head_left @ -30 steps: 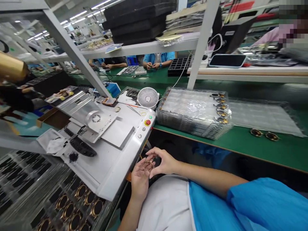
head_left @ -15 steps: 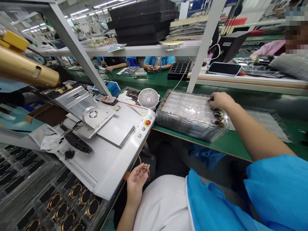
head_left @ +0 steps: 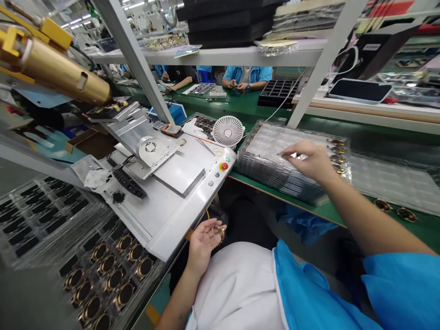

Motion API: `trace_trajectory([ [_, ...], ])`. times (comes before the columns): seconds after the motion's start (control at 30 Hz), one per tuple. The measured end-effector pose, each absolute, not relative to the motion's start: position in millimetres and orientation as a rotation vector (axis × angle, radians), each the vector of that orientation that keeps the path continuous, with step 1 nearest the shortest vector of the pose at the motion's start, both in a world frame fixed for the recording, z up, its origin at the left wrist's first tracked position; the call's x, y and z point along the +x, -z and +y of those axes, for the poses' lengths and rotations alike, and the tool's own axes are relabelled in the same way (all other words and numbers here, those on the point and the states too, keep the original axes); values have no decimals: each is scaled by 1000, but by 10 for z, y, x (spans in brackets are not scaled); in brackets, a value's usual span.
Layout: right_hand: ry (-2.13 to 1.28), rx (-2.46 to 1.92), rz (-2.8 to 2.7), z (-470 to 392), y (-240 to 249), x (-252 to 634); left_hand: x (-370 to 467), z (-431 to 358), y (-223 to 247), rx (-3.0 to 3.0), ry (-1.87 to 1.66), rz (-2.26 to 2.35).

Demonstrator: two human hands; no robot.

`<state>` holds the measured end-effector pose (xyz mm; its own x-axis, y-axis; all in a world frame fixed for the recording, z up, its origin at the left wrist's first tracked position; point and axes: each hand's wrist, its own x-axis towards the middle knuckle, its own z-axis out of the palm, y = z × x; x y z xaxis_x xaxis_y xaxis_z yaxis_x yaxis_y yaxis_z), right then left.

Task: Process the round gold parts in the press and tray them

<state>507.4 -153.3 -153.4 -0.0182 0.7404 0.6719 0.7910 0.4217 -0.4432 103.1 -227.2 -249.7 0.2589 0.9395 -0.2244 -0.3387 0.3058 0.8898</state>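
My left hand (head_left: 202,243), palm up with curled fingers, holds a thin gold ring-shaped watch part (head_left: 217,230) in front of my body, beside the machine's front edge. My right hand (head_left: 307,158) is over the stack of clear plastic trays (head_left: 282,176), its thumb and fingers pinched together. Something small shows at its fingertips, too blurred to name. Gold-and-dark watch parts (head_left: 338,150) line the right end of the top tray; more sit along its left end. White translucent compartments (head_left: 275,140) cover the tray's middle.
A white machine bed (head_left: 165,220) with a red emergency button (head_left: 224,166) is at left, under a gold cylinder (head_left: 68,71). Trays of dark-faced round watch parts (head_left: 115,277) sit lower left. A white fan (head_left: 228,131) stands behind, near a shelf post (head_left: 323,68). People work across the bench.
My right hand has moved left from the right end of the top tray towards its front middle. The left hand still holds the gold ring. The view has shifted.
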Motion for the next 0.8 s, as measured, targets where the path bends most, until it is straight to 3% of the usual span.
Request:
trace_trajectory([
  [0.17,-113,-782,-1996,-1751,1690,3747,1120,-2220,2112,862,-941,736],
  [0.33,-263,-447,-2098,-1750,1909,3266,918,-2233,2080,848,-908,662],
  [0.6,-1150,-749,-1540,-1882,2147,2908,875,-2449,2312,855,-1101,683],
  [0.8,-954,-878,-1469,-1906,2171,2742,968,-2512,2400,932,-1146,638],
])
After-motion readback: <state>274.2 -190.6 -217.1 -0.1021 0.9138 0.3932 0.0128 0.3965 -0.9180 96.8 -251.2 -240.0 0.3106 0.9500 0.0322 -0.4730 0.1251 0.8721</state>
